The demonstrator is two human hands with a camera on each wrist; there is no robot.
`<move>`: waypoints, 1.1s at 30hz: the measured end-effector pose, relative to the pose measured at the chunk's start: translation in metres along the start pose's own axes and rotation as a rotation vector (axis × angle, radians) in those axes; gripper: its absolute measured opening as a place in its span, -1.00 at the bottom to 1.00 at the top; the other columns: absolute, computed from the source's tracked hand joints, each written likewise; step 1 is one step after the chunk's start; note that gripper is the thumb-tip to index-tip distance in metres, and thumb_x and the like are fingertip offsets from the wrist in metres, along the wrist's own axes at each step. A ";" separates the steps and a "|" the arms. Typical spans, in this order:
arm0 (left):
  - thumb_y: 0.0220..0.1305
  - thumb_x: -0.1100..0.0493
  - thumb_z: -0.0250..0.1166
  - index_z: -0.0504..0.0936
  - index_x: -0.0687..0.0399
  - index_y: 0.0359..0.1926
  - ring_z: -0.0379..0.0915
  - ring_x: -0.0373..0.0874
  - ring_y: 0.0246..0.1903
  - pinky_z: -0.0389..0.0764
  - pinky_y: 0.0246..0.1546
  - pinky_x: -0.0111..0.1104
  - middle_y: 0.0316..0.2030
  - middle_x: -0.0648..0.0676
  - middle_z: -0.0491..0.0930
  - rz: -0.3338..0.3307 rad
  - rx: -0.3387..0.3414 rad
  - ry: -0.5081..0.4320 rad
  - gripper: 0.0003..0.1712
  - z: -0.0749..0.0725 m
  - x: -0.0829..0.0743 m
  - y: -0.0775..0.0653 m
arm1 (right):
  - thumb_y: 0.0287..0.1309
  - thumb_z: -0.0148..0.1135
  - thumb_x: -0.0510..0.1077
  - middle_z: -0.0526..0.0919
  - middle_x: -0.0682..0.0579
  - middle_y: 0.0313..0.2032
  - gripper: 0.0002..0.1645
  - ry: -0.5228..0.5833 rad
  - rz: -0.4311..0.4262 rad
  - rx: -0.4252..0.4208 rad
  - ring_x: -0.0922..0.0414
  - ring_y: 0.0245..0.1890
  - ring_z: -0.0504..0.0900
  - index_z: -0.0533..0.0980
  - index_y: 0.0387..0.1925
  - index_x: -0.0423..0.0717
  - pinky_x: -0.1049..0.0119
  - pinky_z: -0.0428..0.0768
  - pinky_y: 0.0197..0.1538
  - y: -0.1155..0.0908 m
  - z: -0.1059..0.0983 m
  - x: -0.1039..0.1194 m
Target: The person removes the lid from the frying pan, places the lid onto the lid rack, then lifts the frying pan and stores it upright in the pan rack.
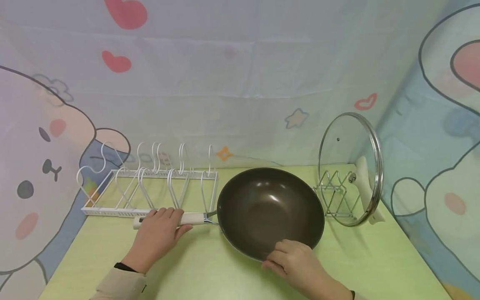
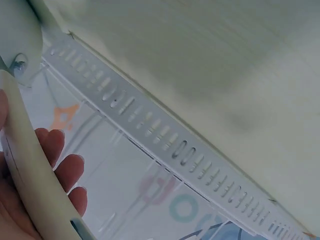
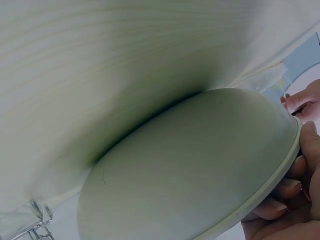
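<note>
A wok [image 1: 262, 200] with a dark brown inside and a cream handle [image 1: 194, 218] is in the middle of the head view, its handle pointing left. My left hand [image 1: 159, 231] grips that handle, fingers wrapped over it; the left wrist view shows the fingertips coming round the cream handle [image 2: 37, 170]. At the near rim, my right hand [image 1: 296, 264] pinches the edge, thumb outside and fingers over the inside. The right wrist view shows the wok's pale outside [image 3: 185, 165] close to the tabletop; whether it touches is unclear.
Behind the left hand stands a white wire rack [image 1: 131, 213] with upright loops. To the right, a glass lid [image 1: 378, 179] stands on edge in a small metal stand [image 1: 339, 215]. Everything is on a pale green table [image 1: 217, 279], with a cartoon-printed cloth [image 1: 232, 83] behind.
</note>
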State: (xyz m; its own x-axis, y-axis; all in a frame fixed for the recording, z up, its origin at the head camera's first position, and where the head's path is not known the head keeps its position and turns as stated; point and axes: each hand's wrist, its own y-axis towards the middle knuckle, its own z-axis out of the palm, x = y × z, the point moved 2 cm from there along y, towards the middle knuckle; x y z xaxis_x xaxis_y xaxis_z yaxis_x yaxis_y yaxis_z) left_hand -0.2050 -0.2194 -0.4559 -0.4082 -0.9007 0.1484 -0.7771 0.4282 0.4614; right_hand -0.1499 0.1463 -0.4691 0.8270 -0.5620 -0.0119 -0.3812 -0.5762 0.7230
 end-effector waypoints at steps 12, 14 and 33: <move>0.29 -0.26 0.42 0.43 0.08 -0.33 0.55 0.05 -0.48 0.59 -0.40 -0.10 -0.53 0.02 0.50 0.044 0.024 0.030 -0.45 0.001 0.006 0.000 | 0.54 0.07 0.30 0.59 0.34 -0.56 -0.41 0.014 0.053 0.015 0.40 -0.53 0.52 0.68 -0.55 0.16 0.63 0.52 -0.41 -0.001 -0.002 0.002; 0.29 -0.26 0.42 0.42 0.08 -0.34 0.54 0.05 -0.49 0.57 -0.42 -0.11 -0.54 0.02 0.49 0.047 0.025 0.034 -0.45 0.001 0.006 -0.001 | 0.54 0.06 0.30 0.58 0.33 -0.56 -0.40 0.015 0.053 0.011 0.40 -0.54 0.52 0.68 -0.56 0.15 0.63 0.52 -0.41 -0.002 -0.002 0.002; 0.32 -0.24 0.42 0.42 0.07 -0.36 0.55 0.03 -0.53 0.55 -0.49 -0.13 -0.55 0.03 0.48 0.024 0.034 0.044 -0.46 -0.002 -0.003 -0.001 | 0.43 0.26 0.28 0.65 0.33 -0.56 -0.50 -0.003 0.104 0.045 0.38 -0.53 0.56 0.69 -0.56 0.14 0.60 0.53 -0.40 -0.002 -0.005 -0.004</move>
State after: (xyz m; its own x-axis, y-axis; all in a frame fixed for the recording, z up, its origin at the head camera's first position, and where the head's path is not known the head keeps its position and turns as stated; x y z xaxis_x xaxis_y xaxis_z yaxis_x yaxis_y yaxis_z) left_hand -0.2015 -0.2171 -0.4552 -0.4063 -0.8921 0.1979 -0.7834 0.4515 0.4272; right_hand -0.1508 0.1525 -0.4670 0.7807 -0.6221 0.0595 -0.4834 -0.5408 0.6884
